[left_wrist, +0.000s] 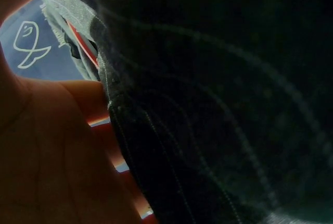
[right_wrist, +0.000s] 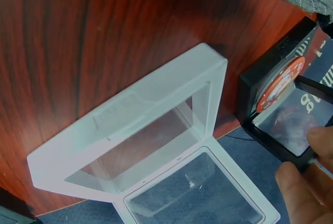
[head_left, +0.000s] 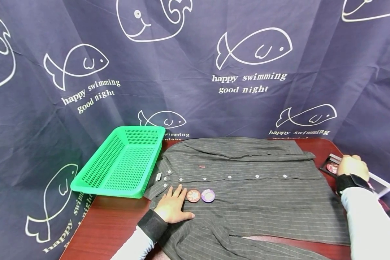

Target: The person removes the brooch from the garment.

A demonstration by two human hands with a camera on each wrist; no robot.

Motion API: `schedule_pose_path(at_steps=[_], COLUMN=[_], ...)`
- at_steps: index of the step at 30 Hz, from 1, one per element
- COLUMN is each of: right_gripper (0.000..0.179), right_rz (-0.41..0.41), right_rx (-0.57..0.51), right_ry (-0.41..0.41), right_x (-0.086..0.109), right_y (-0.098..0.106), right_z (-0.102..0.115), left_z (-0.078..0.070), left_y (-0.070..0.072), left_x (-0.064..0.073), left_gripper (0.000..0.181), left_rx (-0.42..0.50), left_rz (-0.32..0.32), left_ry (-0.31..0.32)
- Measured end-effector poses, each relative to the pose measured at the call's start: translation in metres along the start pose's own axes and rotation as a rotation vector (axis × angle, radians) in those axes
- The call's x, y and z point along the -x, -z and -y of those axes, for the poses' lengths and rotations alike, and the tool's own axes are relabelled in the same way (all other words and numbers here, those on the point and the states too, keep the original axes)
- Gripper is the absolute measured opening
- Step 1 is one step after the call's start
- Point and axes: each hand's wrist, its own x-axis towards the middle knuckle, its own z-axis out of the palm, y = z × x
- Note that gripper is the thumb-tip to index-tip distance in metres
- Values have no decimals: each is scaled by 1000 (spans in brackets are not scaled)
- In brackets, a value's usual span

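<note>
A dark grey pinstriped shirt (head_left: 247, 216) lies spread out on its side. My left hand (head_left: 172, 207) rests on it near the collar, fingers spread. Just right of those fingertips, a red round badge (head_left: 193, 196) and a purple one (head_left: 208, 195) lie on the cloth. In the left wrist view the shirt fabric (left_wrist: 208, 104) fills most of the picture beside my palm. At the table's right end my right hand (head_left: 353, 167) pinches the lid edge of a black display case (right_wrist: 273, 52). That case is hinged apart, with a red badge (right_wrist: 281, 84) inside.
A white display case (right_wrist: 140, 109), also hinged apart, stands beside the black one. A green plastic basket (head_left: 105, 192) sits at the table's left, close to the collar. The reddish wooden table (head_left: 117, 220) backs onto a blue fish-print curtain (head_left: 195, 86).
</note>
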Motion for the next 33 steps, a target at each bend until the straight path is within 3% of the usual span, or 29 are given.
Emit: schedule_pose_path(at_steps=[16,25,33], right_gripper=[41,45,23], right_rz=[26,45,72], right_rx=[41,21,25], right_ry=[23,32,48], right_x=[-3,6,13], right_y=[-7,-6,-7], right_z=[-7,-5,-3], left_z=[0,-1,0], left_y=[2,2,0], left_x=[0,1,0], left_gripper=[96,96,97], left_rx=[-2,-2,-5], left_rz=[0,-4,-3], left_ry=[1,-4,5])
